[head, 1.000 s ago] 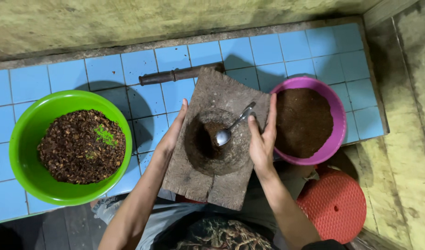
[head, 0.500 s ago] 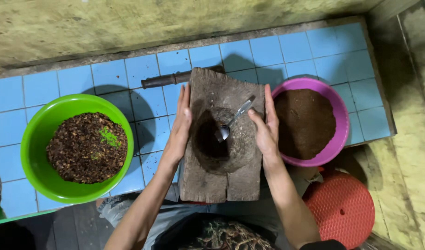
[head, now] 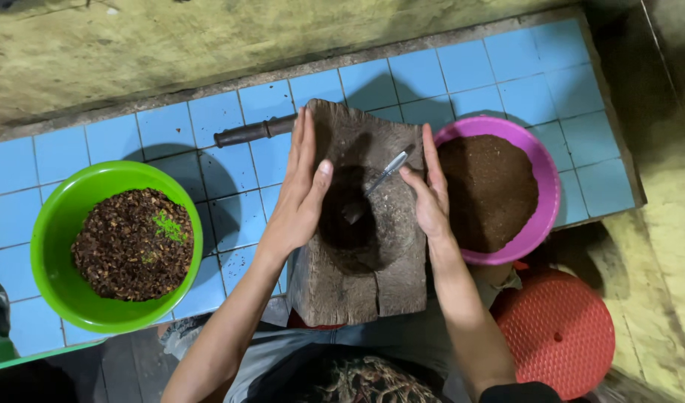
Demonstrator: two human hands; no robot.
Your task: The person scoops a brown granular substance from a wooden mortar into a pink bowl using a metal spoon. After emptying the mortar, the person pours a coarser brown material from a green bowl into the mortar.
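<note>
A rough wooden mortar block (head: 372, 276) stands on end on the blue tiled ledge (head: 163, 134), tilted towards me. My left hand (head: 301, 186) presses flat on its left side and my right hand (head: 429, 195) on its right side. A metal spoon (head: 379, 179) lies in the dark hollow (head: 350, 224) of the block. A green bowl (head: 59, 224) of coarse dark brown bits sits to the left. A purple bowl (head: 545, 186) of fine brown powder sits to the right, touching the block.
A dark wooden pestle (head: 253, 132) lies on the tiles behind the block. A red plastic stool (head: 558, 332) stands at lower right below the ledge. A mossy wall (head: 208, 37) runs along the back. Patterned cloth on my lap shows at the bottom.
Both hands have turned the block from a slanted position to nearly square with me. They have slid further up along its sides, and the block has tipped up.
</note>
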